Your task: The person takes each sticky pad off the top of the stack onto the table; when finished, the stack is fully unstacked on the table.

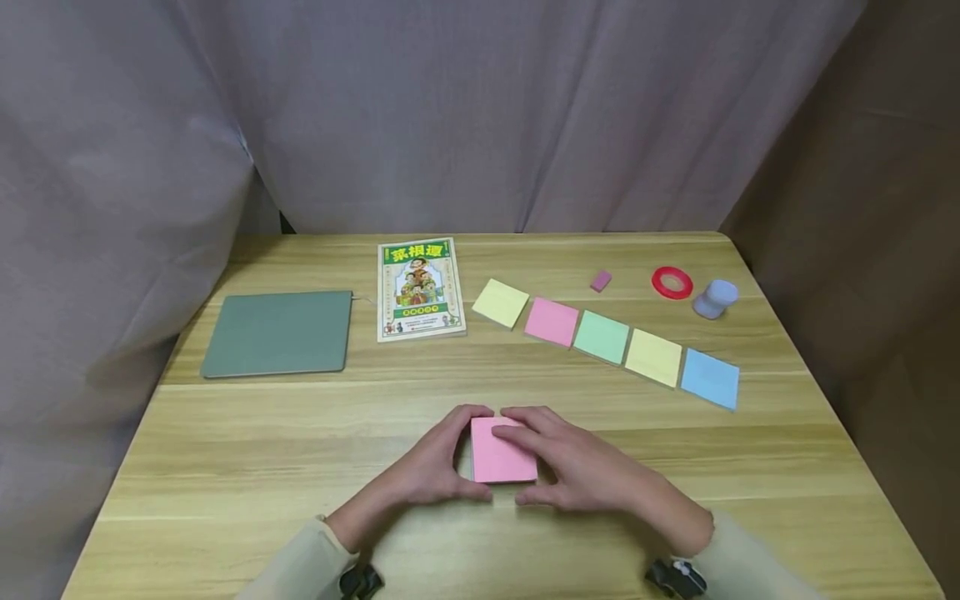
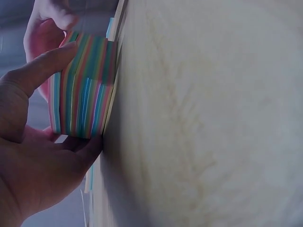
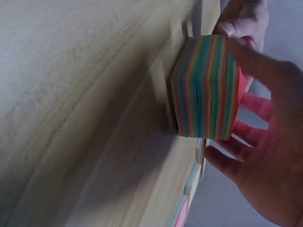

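Note:
A thick stack of sticky notes (image 1: pixel 501 462) with a pink top sheet sits on the table in front of me. Its sides show many coloured stripes in the left wrist view, and the layers there look slightly uneven. My left hand (image 1: pixel 431 467) holds the stack from the left, thumb on the near side and fingers around the far corner. From the right, my right hand (image 1: pixel 588 468) grips it, one finger lying over the pink top. In the right wrist view, the right thumb touches the striped stack (image 3: pixel 203 90) close to the left thumb.
Beyond the hands, a slanting row of sticky pads has yellow (image 1: pixel 501 302), pink (image 1: pixel 551 322), green (image 1: pixel 602 337) and blue (image 1: pixel 709 379) ones. A comic-covered book (image 1: pixel 421 289) and grey-green notebook (image 1: pixel 277 334) lie left. An eraser (image 1: pixel 601 281), red tape roll (image 1: pixel 671 282) and pale cylinder (image 1: pixel 716 299) are behind.

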A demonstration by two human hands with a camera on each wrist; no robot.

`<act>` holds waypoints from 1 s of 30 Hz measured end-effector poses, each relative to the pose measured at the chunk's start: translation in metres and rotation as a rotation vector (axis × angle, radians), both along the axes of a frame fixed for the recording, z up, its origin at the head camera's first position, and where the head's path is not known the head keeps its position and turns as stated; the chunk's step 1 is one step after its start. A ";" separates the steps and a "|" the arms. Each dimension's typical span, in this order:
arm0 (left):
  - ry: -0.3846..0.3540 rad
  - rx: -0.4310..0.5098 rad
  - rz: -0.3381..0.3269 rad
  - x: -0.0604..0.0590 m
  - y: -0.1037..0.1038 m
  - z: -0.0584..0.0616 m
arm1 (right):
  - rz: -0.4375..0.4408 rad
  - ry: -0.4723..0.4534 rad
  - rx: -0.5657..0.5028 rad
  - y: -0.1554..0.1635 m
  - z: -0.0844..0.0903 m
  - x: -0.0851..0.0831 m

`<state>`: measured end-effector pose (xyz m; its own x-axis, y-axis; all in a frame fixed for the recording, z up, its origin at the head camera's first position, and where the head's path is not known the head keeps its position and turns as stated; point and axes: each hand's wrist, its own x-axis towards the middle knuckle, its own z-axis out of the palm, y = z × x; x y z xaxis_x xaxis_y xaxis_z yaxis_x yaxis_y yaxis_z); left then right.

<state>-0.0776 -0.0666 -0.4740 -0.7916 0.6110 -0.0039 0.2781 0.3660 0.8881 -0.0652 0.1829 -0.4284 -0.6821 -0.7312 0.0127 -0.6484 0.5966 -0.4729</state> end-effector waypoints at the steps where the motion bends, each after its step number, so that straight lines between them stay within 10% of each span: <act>1: 0.004 -0.004 0.000 0.000 0.000 0.000 | 0.002 0.009 0.000 -0.002 -0.001 0.000; 16: -0.010 -0.009 0.007 0.000 0.000 0.002 | -0.044 -0.049 0.011 -0.003 0.022 -0.010; 22: -0.013 -0.001 0.017 0.000 -0.002 0.002 | -0.143 -0.049 -0.072 0.000 0.036 -0.047; 30: -0.015 -0.006 0.006 0.000 -0.001 0.002 | -0.273 -0.006 -0.004 -0.018 -0.003 -0.100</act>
